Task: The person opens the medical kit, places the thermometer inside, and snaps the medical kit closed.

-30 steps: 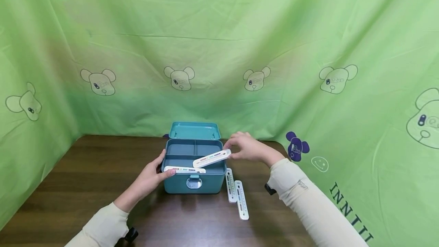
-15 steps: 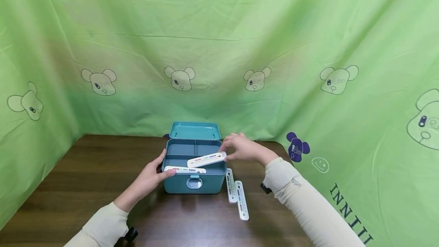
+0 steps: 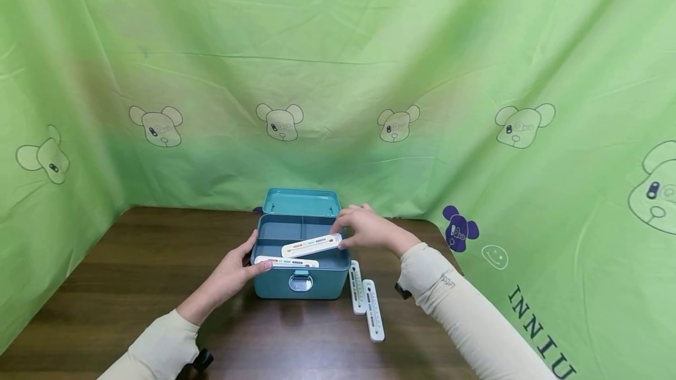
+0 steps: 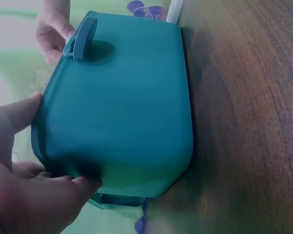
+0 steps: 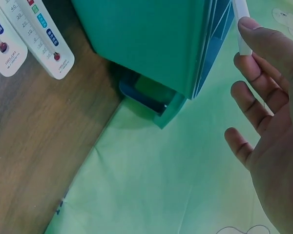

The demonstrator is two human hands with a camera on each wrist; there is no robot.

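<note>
A teal storage box [image 3: 324,286] stands on the table, its lid [image 3: 302,202] raised at the back. My left hand [image 3: 230,277] grips the box's front left corner, thumb at the front rim and fingers on the side wall. Between thumb and forefinger, my right hand [image 3: 372,231] pinches one end of a white thermometer [image 3: 311,246], tilted over the box's front compartment. Another thermometer [image 3: 289,262] lies inside along the front wall, partly hidden by the rim and left thumb. Two more, a nearer thermometer [image 3: 374,312] and a farther thermometer [image 3: 357,288], lie right of the box.
A divider [image 3: 302,227] splits the back of the box into two compartments. The brown wooden table [image 3: 132,268] meets a green printed cloth [image 3: 338,157] at its back and sides. A metal-looking latch [image 3: 300,282] sits on the box's front.
My right hand has moved left and slightly down, carrying the pinched thermometer farther over the box. The left hand keeps its grip on the corner.
</note>
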